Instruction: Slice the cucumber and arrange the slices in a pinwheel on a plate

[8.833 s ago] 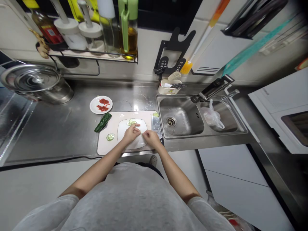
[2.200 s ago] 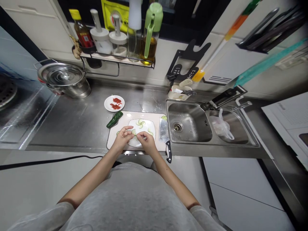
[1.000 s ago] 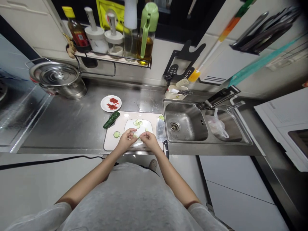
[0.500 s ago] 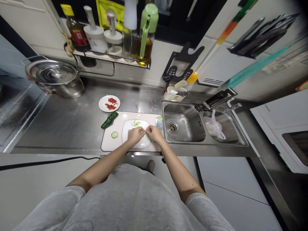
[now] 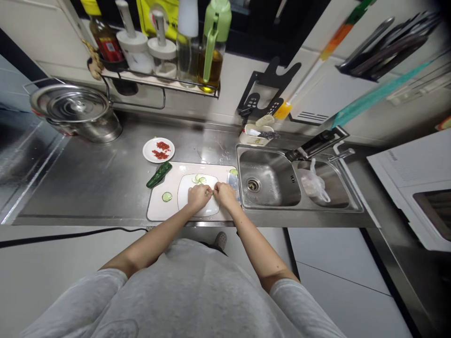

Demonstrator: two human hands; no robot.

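My left hand and my right hand meet over a white squarish plate, fingertips almost touching. Both are closed in a pinch on a small pale-green piece, which looks like a cucumber slice mostly covered by the fingers. Thin cucumber slices lie in a curved, overlapping group toward the plate's far edge. The plate rests on a pale pink cutting board. On the board's left lies a round cucumber slice. A dark green cucumber lies across the board's upper left corner.
A knife blade lies at the board's right edge, near a cucumber end. Behind the board stands a small plate with chopped red bits. A double sink is to the right, a lidded steel pot far left.
The view has shifted slightly. My hands stay pinched together over the plate, with the left hand's fingers a little more bunched. The other things have not moved.
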